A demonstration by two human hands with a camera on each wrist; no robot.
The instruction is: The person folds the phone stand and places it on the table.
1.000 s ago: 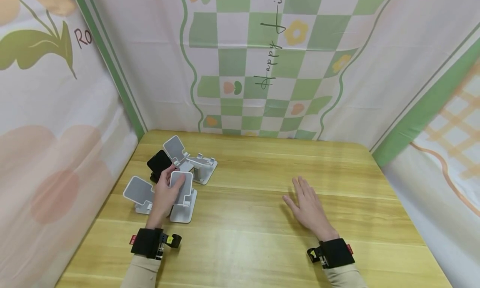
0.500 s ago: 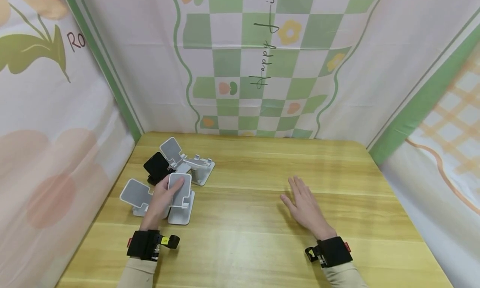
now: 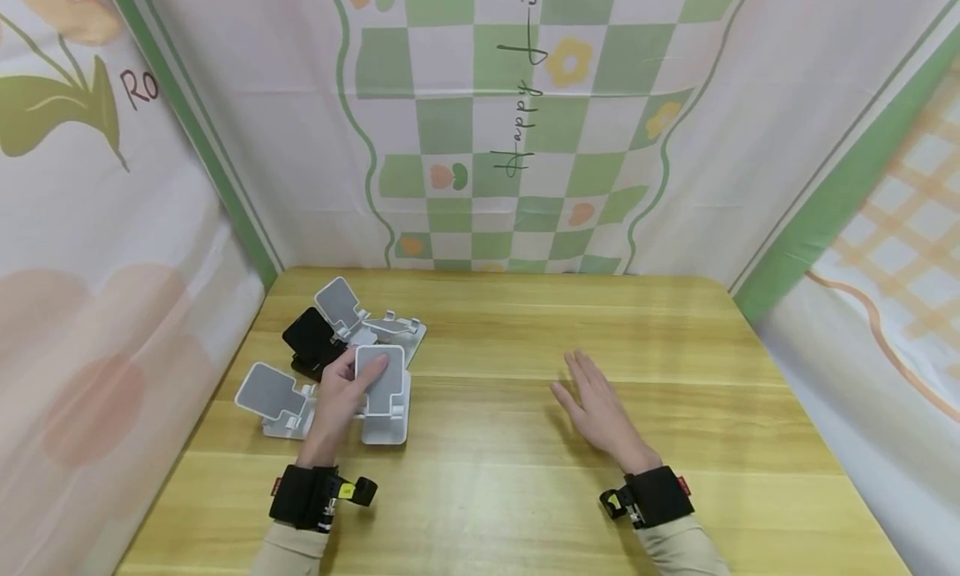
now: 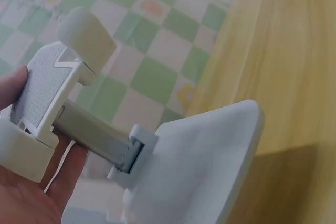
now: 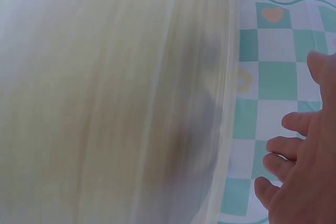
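A white phone stand with a grey pad [image 3: 381,384] is in my left hand [image 3: 333,405], pinched by its upper plate with the thumb on the pad and the fingers behind. In the left wrist view its metal arm [image 4: 94,132] and tilted white base [image 4: 194,166] show, the base casting a shadow on the wood. My right hand [image 3: 602,413] holds nothing; its fingers point forward over the table, nearly straight, and the right wrist view shows the fingers [image 5: 286,150] apart from any object.
Around the left hand stand a white phone stand [image 3: 267,390] on its left, a black one [image 3: 309,336] behind it, and two more white ones, one leaning back [image 3: 339,303] and one folded lower [image 3: 411,336]. Printed cloth [image 3: 517,134] rises behind the wooden table [image 3: 495,468].
My left hand has shifted right with the phone stand, which now overlaps the folded-lower stand in view. The head view has turned slightly; the right hand keeps its pose.
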